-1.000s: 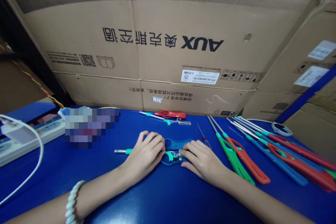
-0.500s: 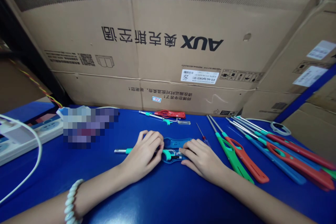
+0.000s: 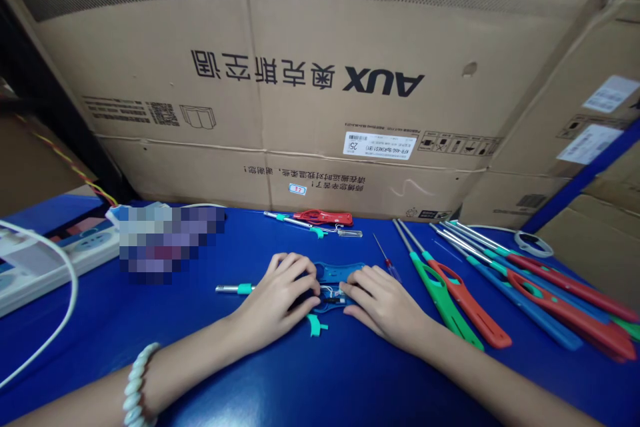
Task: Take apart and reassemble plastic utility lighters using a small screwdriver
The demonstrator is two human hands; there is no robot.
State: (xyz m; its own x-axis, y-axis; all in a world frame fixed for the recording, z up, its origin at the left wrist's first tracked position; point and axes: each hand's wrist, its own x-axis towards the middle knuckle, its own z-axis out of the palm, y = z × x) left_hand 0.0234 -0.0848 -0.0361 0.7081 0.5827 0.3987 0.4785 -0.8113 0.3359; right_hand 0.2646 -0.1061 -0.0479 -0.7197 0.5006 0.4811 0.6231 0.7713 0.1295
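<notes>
A gas lighter lies opened between my hands, with white wire and a small black part in its blue lower shell half (image 3: 327, 307). Its metal tube (image 3: 227, 289) with a teal collar sticks out to the left. My left hand (image 3: 280, 293) is closed over the tube side of the shell, hiding the part beneath. Just below the thumb is a teal trigger (image 3: 315, 325), outside the shell; whether the thumb touches it I cannot tell. My right hand (image 3: 383, 303) grips the shell's right end between thumb and fingers. The other blue shell half (image 3: 340, 272) lies just behind.
Behind are a red lighter shell (image 3: 325, 217) and its parts; a screwdriver (image 3: 390, 265) lies right of them. Several lighters, including a green one (image 3: 445, 300), lie at right. A power strip (image 3: 95, 250) stands left. A large cardboard box (image 3: 300, 113) closes off the back.
The teal trigger has come out of the blue shell and is now in front of it, below my left thumb. My left hand has shifted slightly right; my right hand has hardly moved.
</notes>
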